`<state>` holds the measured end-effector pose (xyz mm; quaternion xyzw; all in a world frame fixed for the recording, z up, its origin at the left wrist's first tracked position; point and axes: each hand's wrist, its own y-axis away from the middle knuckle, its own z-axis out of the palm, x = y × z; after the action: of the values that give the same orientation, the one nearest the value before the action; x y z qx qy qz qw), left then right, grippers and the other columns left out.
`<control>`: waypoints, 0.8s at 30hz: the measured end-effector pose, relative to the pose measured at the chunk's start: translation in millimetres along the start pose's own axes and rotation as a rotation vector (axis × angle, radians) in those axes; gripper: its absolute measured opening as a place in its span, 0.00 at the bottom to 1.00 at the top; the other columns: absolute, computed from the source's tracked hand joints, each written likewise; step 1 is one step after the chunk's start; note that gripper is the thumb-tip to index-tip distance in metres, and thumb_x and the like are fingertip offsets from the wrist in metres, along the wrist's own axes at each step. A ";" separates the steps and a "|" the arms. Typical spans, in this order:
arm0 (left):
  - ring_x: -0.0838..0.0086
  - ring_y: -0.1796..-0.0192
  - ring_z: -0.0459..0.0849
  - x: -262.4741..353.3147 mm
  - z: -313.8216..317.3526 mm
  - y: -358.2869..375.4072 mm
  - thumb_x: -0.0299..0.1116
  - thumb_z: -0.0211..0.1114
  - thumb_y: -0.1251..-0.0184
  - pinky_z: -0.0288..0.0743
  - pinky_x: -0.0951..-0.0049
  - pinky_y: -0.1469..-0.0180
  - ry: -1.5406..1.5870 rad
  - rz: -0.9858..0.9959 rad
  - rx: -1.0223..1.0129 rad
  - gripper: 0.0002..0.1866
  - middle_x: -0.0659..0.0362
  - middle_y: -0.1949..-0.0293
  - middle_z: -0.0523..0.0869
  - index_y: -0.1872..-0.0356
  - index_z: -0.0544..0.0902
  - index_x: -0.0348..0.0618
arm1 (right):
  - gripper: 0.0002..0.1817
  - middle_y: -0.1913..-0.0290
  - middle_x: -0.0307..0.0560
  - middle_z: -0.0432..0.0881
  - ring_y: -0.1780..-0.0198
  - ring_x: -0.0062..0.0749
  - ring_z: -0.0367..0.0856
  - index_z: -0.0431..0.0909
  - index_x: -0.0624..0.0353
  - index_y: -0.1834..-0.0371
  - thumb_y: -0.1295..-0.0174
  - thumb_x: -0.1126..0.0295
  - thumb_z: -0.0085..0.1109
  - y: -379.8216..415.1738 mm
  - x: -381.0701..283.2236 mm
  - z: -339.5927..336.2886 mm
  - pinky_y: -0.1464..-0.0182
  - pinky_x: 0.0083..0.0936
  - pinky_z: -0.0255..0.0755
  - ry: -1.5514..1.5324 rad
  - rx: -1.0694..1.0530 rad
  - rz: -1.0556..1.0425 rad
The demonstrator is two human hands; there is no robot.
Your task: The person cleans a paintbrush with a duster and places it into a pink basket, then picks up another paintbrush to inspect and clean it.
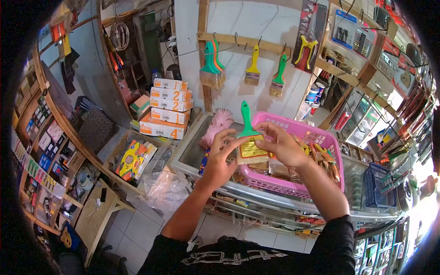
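Note:
A wide paintbrush [246, 116] with a green handle is held up in front of me, handle upward. A yellow and red label or sleeve covers its lower part. My left hand [220, 161] grips its left edge between the fingers and thumb. On the other side, my right hand [285, 145] pinches the label's right edge, thumb in front. Behind and below the brush stands a pink plastic basket [293, 187], holding several brushes and packaged items. To the left of my left hand lies a pink feather duster [217, 127].
The basket rests on a glass display counter [192, 158]. Paintbrushes [213, 64] hang from hooks on a wooden rail. Orange and white boxes [167, 112] are stacked at left, near a plastic bag [166, 187]. A blue basket [379, 185] sits at right.

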<state>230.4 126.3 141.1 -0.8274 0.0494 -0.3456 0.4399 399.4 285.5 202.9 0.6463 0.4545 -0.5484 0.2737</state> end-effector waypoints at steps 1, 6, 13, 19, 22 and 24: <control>0.56 0.38 0.80 -1.3 -8.0 5.8 0.15 0.74 0.48 0.77 0.62 0.40 -0.032 0.025 0.026 0.35 0.50 0.32 0.77 0.35 0.85 0.52 | 0.22 0.43 0.44 0.81 0.45 0.24 0.82 0.71 0.58 0.32 0.26 0.73 0.65 -0.6 -6.0 14.7 0.44 0.26 0.79 -0.071 -0.021 0.034; 0.56 0.40 0.77 5.5 -59.9 26.3 0.22 0.75 0.47 0.74 0.58 0.39 -0.195 0.088 0.123 0.28 0.55 0.40 0.84 0.41 0.88 0.52 | 0.21 0.46 0.40 0.82 0.51 0.20 0.81 0.71 0.56 0.29 0.17 0.59 0.53 -1.1 -35.5 80.7 0.52 0.18 0.77 -0.151 -0.090 0.079; 0.75 0.56 0.84 -6.2 -97.7 84.6 0.31 0.68 0.23 0.76 0.73 0.49 0.390 -0.422 0.256 0.10 0.57 0.54 0.88 0.48 0.84 0.36 | 0.25 0.49 0.51 0.83 0.45 0.41 0.82 0.71 0.65 0.29 0.15 0.54 0.47 -14.4 6.8 151.8 0.36 0.36 0.74 0.227 -0.126 -0.312; 0.79 0.49 0.83 -12.2 -109.8 100.8 0.29 0.66 0.22 0.77 0.73 0.44 0.504 -0.549 0.306 0.11 0.59 0.52 0.88 0.45 0.81 0.34 | 0.19 0.47 0.45 0.86 0.47 0.24 0.82 0.76 0.65 0.36 0.21 0.64 0.62 -27.3 22.3 206.2 0.41 0.29 0.76 -0.081 -0.125 -0.199; 0.79 0.48 0.83 -16.8 -119.9 105.3 0.28 0.66 0.23 0.76 0.73 0.44 0.477 -0.626 0.368 0.12 0.59 0.53 0.87 0.45 0.81 0.34 | 0.19 0.48 0.41 0.86 0.49 0.19 0.79 0.76 0.66 0.35 0.21 0.65 0.62 -27.4 34.4 218.9 0.44 0.26 0.76 -0.146 -0.115 -0.140; 0.79 0.48 0.83 -20.2 -128.3 107.5 0.27 0.67 0.24 0.76 0.73 0.43 0.426 -0.683 0.391 0.13 0.59 0.53 0.86 0.43 0.82 0.35 | 0.19 0.49 0.40 0.86 0.50 0.19 0.79 0.76 0.66 0.36 0.21 0.65 0.62 -24.6 32.9 222.3 0.45 0.26 0.76 -0.131 -0.135 -0.107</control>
<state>160.1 -20.3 96.6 -0.6082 -0.2035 -0.6365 0.4285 274.8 116.3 119.7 0.5640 0.5055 -0.5715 0.3159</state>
